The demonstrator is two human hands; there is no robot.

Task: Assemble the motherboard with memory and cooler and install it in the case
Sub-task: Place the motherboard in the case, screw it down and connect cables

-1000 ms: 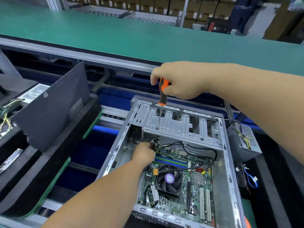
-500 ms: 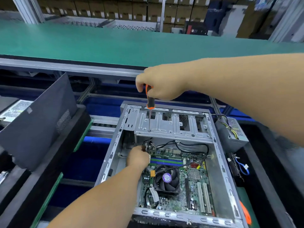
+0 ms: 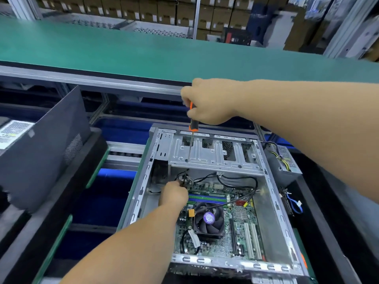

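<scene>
The long green desk point(image 3: 143, 52) runs across the far side of your view, with stacked cardboard boxes point(image 3: 164, 11) on shelving behind it. Nearer you, the open case point(image 3: 274, 203) lies on its side, and a dark side panel point(image 3: 41, 148) leans tilted at your left. A grey power supply point(image 3: 285, 160) with loose wires sits just beside the case at its far right. Inside the case, the motherboard point(image 3: 235, 228) lies flat on the bottom, the cooler point(image 3: 208, 220) with its fan mounted near the board's middle and the memory point(image 3: 207, 197) sticks seated just beyond it. The silver drive cage point(image 3: 215, 152) spans the far end of the case. Your right hand point(image 3: 207, 103) grips the orange-and-black screwdriver point(image 3: 192, 124) upright, fingers curled round the handle, its tip touching the cage. Your left hand point(image 3: 174, 193) reaches in at the board's far-left corner, fingers curled and seemingly pinching something small and dark that I cannot tell.
</scene>
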